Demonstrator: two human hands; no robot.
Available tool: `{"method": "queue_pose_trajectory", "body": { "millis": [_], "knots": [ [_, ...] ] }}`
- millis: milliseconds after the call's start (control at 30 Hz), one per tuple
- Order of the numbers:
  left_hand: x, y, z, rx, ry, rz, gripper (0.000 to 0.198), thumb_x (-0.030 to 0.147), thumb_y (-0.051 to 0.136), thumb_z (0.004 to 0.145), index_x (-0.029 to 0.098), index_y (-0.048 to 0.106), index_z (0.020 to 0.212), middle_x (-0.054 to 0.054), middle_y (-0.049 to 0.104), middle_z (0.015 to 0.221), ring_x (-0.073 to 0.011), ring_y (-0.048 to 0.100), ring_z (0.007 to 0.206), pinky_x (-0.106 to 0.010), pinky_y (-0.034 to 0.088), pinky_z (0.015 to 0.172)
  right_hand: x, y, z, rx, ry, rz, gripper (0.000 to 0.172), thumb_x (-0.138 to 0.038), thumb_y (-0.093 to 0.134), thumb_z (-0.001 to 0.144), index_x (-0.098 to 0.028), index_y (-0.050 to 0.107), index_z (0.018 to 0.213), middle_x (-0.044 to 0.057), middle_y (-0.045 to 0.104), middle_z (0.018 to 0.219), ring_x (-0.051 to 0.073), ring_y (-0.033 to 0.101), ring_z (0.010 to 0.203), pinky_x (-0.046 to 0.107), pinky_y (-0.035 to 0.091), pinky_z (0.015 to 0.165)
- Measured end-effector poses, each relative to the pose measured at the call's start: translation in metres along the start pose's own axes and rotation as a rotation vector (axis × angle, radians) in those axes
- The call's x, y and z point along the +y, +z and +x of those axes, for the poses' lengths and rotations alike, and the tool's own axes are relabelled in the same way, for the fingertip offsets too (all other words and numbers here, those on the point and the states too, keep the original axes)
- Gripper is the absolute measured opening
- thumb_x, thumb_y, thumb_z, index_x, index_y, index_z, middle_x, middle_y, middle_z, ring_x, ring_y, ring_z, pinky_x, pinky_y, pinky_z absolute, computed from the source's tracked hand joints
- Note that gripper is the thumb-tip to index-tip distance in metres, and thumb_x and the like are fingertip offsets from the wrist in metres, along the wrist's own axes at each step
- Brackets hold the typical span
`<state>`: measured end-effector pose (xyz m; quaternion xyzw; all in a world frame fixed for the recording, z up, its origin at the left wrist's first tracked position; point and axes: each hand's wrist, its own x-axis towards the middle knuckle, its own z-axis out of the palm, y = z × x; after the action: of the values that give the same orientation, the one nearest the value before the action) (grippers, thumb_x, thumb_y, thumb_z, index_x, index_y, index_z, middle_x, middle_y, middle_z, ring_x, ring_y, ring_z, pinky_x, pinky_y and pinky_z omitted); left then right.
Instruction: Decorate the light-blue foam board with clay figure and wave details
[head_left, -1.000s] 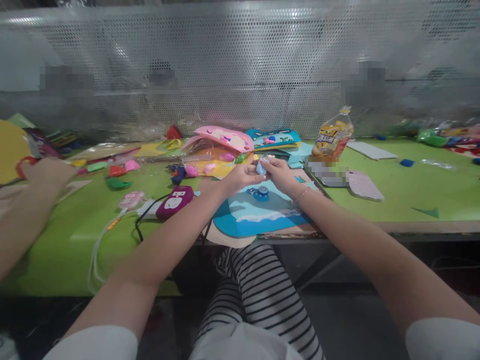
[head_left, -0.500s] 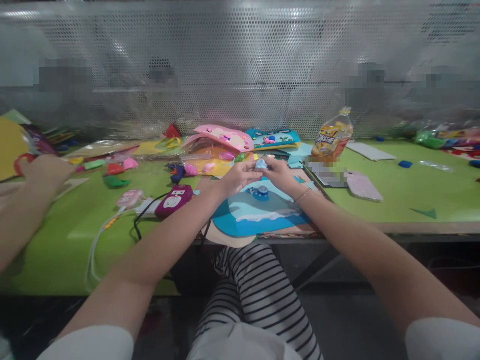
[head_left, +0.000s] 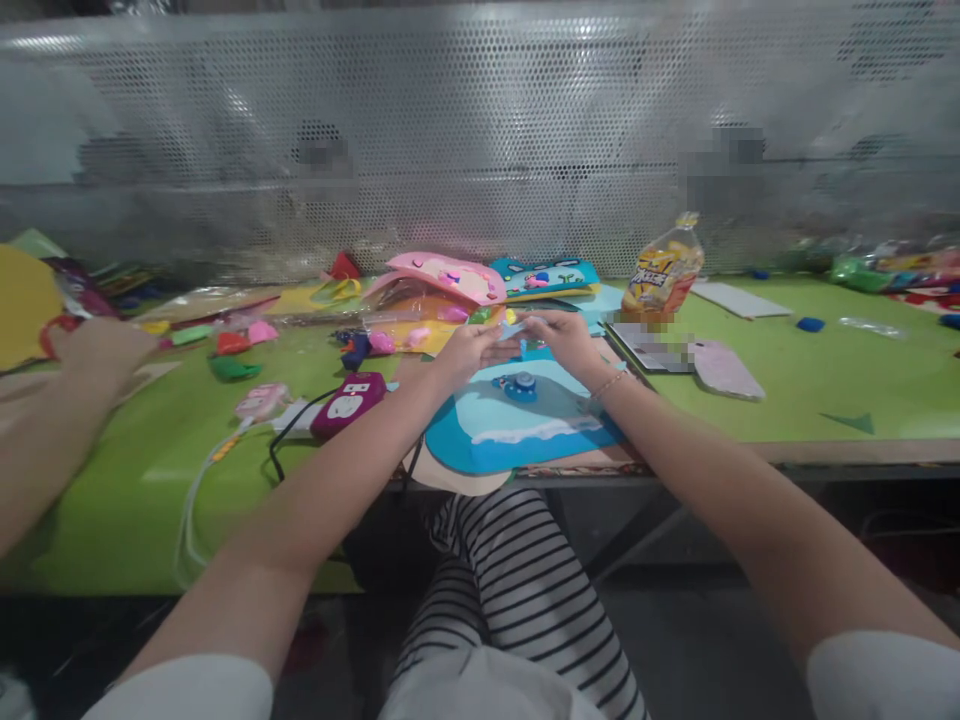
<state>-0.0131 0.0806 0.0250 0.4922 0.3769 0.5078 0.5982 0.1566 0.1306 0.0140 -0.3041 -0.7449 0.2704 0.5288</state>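
My left hand [head_left: 474, 352] and my right hand [head_left: 562, 340] meet over the board, both closed on a small piece of light blue modelling clay [head_left: 511, 329]. The clay looks flattened or stretched between the fingertips, and part of it is hidden by them. Beneath my hands lies a blue board [head_left: 480, 457] with a light blue middle and a white wavy strip near its front. A small dark blue clay figure [head_left: 519, 387] with a round coil sits on that board.
At the left, a co-worker's hand [head_left: 112, 350] holds red-handled scissors [head_left: 56, 335]. A purple device [head_left: 349, 404] with a black cord, clay lumps [head_left: 234, 368], decorated pink [head_left: 450, 277] and teal pieces [head_left: 555, 280], a snack bag [head_left: 664, 270] and a pink phone-like slab [head_left: 726, 370] surround the board.
The light blue clay has gone from a rounded lump to a thinner, stretched shape between my fingers. My hands stay in nearly the same place. The co-worker's hand has shifted slightly right.
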Motion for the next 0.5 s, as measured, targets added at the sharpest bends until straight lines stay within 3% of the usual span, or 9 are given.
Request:
{"method": "queue_pose_trajectory", "body": {
  "millis": [67,167,233,333,500],
  "knots": [
    [0.001,-0.001,-0.001,-0.037,-0.042,-0.032,0.017,0.026,0.058,0.084,0.012,0.065,0.086,-0.011,0.072,0.081,-0.02,0.069,0.08,-0.035,0.049,0.087,-0.002,-0.002,-0.001,0.017,-0.025,0.072,0.043,-0.05,0.058,0.077,-0.019,0.069,0.104,0.007,0.071,0.096,0.022,0.065,0.086,0.035,0.053,0.075],
    [0.002,-0.002,-0.002,-0.159,-0.152,-0.068,0.03,0.039,0.052,0.087,0.012,0.065,0.086,-0.012,0.072,0.082,-0.0223,0.069,0.083,-0.037,0.05,0.086,-0.004,0.0,-0.004,-0.116,-0.141,0.054,0.051,-0.046,0.063,0.075,-0.023,0.06,0.12,0.008,0.066,0.112,0.022,0.062,0.099,0.036,0.051,0.082],
    [0.002,-0.001,-0.002,-0.221,-0.185,-0.069,0.04,0.047,0.047,0.087,0.011,0.065,0.086,-0.013,0.072,0.083,-0.0235,0.069,0.085,-0.037,0.05,0.085,-0.004,0.004,-0.006,-0.207,-0.167,-0.034,0.046,-0.044,0.063,0.074,-0.02,0.064,0.113,0.008,0.069,0.103,0.022,0.063,0.092,0.035,0.051,0.079],
    [0.0,0.0,-0.001,-0.227,-0.182,-0.034,0.046,0.053,0.048,0.086,0.011,0.066,0.087,-0.013,0.072,0.083,-0.0237,0.069,0.086,-0.035,0.05,0.084,-0.004,0.008,-0.006,-0.234,-0.134,-0.131,0.037,-0.045,0.059,0.077,-0.015,0.071,0.095,0.007,0.071,0.081,0.021,0.063,0.076,0.034,0.051,0.073],
    [-0.005,0.004,-0.003,-0.172,-0.1,0.029,0.037,0.048,0.059,0.081,0.012,0.065,0.091,-0.013,0.072,0.077,-0.0227,0.069,0.082,-0.035,0.051,0.082,-0.006,0.009,-0.005,-0.217,-0.103,-0.091,0.041,-0.051,0.053,0.08,-0.016,0.072,0.087,0.005,0.069,0.076,0.02,0.062,0.074,0.033,0.05,0.07]
  ]
}}
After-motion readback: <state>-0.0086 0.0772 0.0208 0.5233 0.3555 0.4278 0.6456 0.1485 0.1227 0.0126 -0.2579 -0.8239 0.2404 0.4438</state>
